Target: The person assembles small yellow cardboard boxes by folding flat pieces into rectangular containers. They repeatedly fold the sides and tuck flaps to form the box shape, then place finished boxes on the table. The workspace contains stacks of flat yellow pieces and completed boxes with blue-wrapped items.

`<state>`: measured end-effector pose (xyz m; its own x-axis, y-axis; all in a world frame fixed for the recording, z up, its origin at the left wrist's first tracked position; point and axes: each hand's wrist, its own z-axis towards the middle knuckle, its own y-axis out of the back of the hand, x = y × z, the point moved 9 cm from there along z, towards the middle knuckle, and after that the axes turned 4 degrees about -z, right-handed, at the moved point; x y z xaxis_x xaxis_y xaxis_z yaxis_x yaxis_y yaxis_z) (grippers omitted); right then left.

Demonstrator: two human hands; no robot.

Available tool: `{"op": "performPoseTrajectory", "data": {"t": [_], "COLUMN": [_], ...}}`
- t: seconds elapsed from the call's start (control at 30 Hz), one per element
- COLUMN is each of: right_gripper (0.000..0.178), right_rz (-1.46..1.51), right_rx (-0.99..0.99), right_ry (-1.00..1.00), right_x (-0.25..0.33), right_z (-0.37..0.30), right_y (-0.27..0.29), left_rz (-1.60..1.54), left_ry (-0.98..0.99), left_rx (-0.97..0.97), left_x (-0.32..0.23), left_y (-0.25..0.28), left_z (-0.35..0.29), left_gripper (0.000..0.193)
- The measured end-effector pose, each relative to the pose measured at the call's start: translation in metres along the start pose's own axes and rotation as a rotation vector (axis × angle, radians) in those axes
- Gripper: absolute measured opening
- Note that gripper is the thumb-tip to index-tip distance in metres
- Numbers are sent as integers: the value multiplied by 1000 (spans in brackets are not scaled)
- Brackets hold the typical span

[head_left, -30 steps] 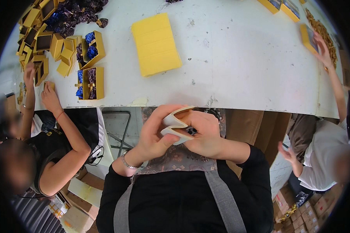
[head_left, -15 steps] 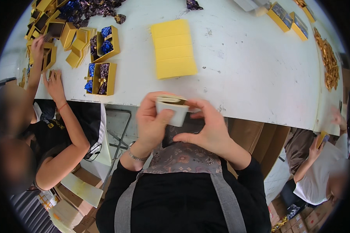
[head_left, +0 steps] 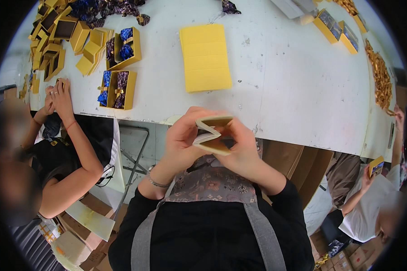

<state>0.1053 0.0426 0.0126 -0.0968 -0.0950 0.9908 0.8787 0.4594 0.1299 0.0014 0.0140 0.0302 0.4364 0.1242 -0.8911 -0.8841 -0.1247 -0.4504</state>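
Observation:
Between my two hands, above the table's near edge, is a folded piece of yellow card (head_left: 216,121) with a pale reverse side. Its panels stand apart, bent into an angular shape that I look down into. My left hand (head_left: 182,137) closes round its left side. The fingers and thumb of my right hand (head_left: 240,143) grip the right side. Just beyond the hands, a stack of flat, creased yellow cards (head_left: 206,58) lies on the white table (head_left: 289,86).
Two yellow boxes (head_left: 130,90) with blue and dark wrapped pieces stand at left; empty yellow boxes (head_left: 54,58) pile up behind. A co-worker's hands (head_left: 61,97) rest at the left edge. Another person at right holds a small box (head_left: 375,166) near gold wrapped pieces (head_left: 379,74).
The card has turned and spread from a flat fold into an angular shape. My right hand, apart from its lower part before, now grips its right side. The left co-worker's hands came together.

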Motion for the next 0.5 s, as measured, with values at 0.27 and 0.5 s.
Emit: {"op": "performPoseTrajectory", "data": {"t": [0.27, 0.5], "right_gripper": [55, 65], "right_rz": [-365, -696], "right_rx": [20, 0], "right_ry": [140, 493], "right_x": [28, 94], "right_z": [13, 18], "right_y": [1, -17], "left_rz": [-90, -427], "left_ry": [11, 107], "left_rx": [27, -274], "left_x": [-2, -2], "left_y": [11, 41], "left_z": [-1, -20], "left_gripper": [79, 88]}}
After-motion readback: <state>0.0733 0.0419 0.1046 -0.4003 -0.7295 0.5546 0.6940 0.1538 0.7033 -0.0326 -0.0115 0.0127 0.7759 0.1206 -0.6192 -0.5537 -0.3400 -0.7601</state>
